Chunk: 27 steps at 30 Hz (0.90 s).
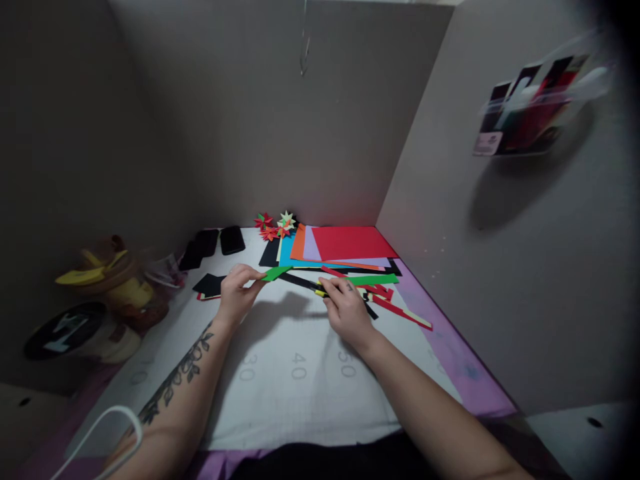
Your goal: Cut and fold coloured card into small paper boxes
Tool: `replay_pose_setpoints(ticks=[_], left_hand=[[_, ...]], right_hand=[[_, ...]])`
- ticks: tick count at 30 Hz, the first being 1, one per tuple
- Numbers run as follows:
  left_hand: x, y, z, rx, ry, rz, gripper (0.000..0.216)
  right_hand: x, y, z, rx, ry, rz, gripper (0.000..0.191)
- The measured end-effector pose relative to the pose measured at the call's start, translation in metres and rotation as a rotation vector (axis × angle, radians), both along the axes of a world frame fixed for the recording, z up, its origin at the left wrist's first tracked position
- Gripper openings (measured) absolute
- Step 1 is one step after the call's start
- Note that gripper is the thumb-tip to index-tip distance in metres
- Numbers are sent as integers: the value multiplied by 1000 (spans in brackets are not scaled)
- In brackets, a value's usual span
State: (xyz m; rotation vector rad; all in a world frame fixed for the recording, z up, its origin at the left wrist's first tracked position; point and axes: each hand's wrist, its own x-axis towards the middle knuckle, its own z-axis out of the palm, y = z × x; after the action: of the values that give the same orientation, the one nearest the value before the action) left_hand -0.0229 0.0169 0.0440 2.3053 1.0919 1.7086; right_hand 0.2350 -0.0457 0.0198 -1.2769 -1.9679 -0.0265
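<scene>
My left hand (239, 291) pinches a small green paper piece (277, 273) between thumb and fingertips, above the white mat. My right hand (347, 311) is closed around scissors with yellow and black handles (319, 291), most of which my fingers hide. A dark strip (296, 281) runs between the scissors and the green piece; whether it is blade or black paper I cannot tell. Just beyond my right hand lies a green paper strip (375, 280). Red strips (400, 311) and cut scraps lie to its right.
Coloured sheets, red on top (350, 243), are stacked at the back. Folded paper stars (285, 223) sit beside them. Left are black paper pieces (209, 285), a phone-like black object (232, 240), and a container of tools (125, 287). Grey walls enclose the mat (280, 413).
</scene>
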Motion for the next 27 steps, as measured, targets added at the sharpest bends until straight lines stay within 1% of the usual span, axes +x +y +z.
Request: replay_pose_setpoints(ticks=[6,17,23,27], left_hand=[[0,0,1,18,0,-7,14],[0,0,0,0,7,7,15],[-1,1,-3,22,16,10,12],[-1,0,-1,68,41,34,10]], right_hand=[[0,0,0,9,9,3,44],[-1,0,-1,2,5,-6,43],[-1,0,-1,-3,-11,-17,42],[-1,1,-1,-19,-25,-31,42]])
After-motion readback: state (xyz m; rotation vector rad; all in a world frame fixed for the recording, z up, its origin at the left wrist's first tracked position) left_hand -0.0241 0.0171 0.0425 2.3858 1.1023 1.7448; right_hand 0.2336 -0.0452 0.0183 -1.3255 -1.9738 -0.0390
